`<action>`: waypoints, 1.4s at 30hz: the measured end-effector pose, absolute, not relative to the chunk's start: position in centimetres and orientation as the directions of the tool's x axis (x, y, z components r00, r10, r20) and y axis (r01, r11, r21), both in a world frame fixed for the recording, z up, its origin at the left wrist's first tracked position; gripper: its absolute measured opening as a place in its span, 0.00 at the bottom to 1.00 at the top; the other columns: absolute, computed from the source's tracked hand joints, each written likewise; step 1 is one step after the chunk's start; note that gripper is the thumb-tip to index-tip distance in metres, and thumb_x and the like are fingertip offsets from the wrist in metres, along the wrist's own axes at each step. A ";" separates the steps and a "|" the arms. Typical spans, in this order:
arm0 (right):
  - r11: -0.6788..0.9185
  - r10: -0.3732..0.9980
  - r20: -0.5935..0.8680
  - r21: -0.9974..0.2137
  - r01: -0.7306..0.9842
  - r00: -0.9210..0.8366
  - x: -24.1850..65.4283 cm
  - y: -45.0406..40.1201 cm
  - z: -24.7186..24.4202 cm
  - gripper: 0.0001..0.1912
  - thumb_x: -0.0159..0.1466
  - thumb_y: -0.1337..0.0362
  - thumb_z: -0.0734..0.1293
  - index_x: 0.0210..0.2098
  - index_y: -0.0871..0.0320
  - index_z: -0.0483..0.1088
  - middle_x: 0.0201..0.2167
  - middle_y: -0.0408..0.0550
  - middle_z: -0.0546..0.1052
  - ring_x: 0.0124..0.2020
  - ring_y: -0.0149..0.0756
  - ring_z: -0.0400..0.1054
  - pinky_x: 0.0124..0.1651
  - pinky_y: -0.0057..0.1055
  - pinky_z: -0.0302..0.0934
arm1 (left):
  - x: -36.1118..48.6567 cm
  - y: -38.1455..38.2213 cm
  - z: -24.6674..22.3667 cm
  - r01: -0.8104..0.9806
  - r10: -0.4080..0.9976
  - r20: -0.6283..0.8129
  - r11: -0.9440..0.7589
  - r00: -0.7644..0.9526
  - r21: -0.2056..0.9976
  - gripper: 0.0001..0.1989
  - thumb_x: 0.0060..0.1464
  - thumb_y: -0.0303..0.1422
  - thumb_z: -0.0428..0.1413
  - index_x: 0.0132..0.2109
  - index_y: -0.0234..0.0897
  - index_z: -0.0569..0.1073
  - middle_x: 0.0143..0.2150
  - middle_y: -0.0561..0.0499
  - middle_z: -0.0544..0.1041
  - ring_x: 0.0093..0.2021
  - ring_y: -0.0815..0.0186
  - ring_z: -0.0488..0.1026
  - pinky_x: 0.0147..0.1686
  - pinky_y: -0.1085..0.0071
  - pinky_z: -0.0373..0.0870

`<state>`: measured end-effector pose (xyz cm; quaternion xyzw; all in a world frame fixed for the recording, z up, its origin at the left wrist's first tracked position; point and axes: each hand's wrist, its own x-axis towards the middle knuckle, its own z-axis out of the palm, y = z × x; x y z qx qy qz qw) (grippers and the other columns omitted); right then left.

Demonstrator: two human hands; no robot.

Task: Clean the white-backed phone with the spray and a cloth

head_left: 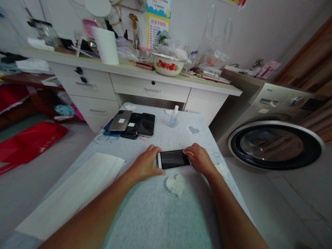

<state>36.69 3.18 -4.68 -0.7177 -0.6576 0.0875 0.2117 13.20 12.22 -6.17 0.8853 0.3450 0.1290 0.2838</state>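
Note:
A white-framed smartphone (174, 159) lies crosswise on the cloth-covered table, its dark screen facing up. My left hand (148, 161) grips the phone's left end, thumb along the near edge and fingers at the far edge. At the other end my right hand (200, 158) is closed, pressing a small orange pad (187, 152) onto the screen; its exact kind is too small to tell. Beyond the phone stands a clear spray bottle (173, 118) with a white cap. Several more phones (146, 124) lie in overlapping piles toward the table's far left.
A folded whitish sheet (77, 190) lies along the table's left side. Behind the table (166, 218) is a white drawer desk (153, 89) bearing a flowered bowl (168, 65) and a white container (105, 46). A washing machine (272, 114) stands right; a red bag (33, 141) lies left.

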 end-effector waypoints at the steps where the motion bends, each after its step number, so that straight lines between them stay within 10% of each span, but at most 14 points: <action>1: -0.032 0.984 0.143 -0.429 0.903 0.103 36.8 3.1 -4.6 0.10 0.64 0.69 0.63 0.39 0.58 0.77 0.33 0.48 0.72 0.36 0.34 0.67 0.41 0.28 0.58 | 13.2 12.3 -6.2 0.535 0.682 0.037 -0.604 0.730 0.590 0.30 0.37 0.39 0.66 0.48 0.40 0.65 0.45 0.50 0.67 0.43 0.60 0.70 0.38 0.69 0.65; 19: 0.232 0.968 0.039 -0.528 0.817 -0.249 33.8 2.3 -2.9 0.11 0.61 0.74 0.64 0.33 0.56 0.77 0.30 0.44 0.72 0.33 0.31 0.65 0.38 0.26 0.58 | 13.2 12.3 -6.6 0.530 0.680 0.057 -0.617 0.731 0.582 0.30 0.36 0.40 0.66 0.48 0.40 0.65 0.46 0.50 0.67 0.43 0.60 0.70 0.37 0.69 0.65; 33: -0.043 0.971 0.198 -0.419 0.907 0.137 36.2 3.6 -5.2 0.10 0.66 0.66 0.62 0.41 0.56 0.76 0.33 0.47 0.70 0.36 0.33 0.66 0.42 0.27 0.57 | 13.2 12.3 -6.2 0.530 0.678 0.036 -0.606 0.734 0.593 0.32 0.37 0.40 0.65 0.50 0.41 0.65 0.46 0.50 0.67 0.43 0.60 0.70 0.39 0.68 0.66; 42: -0.008 0.988 0.132 -0.466 0.885 0.078 37.8 2.9 -4.4 0.09 0.63 0.68 0.64 0.38 0.57 0.77 0.33 0.48 0.75 0.36 0.34 0.69 0.42 0.29 0.59 | 13.3 12.0 -5.7 0.533 0.674 0.019 -0.600 0.738 0.597 0.28 0.39 0.39 0.63 0.49 0.40 0.66 0.45 0.50 0.67 0.43 0.60 0.69 0.39 0.68 0.65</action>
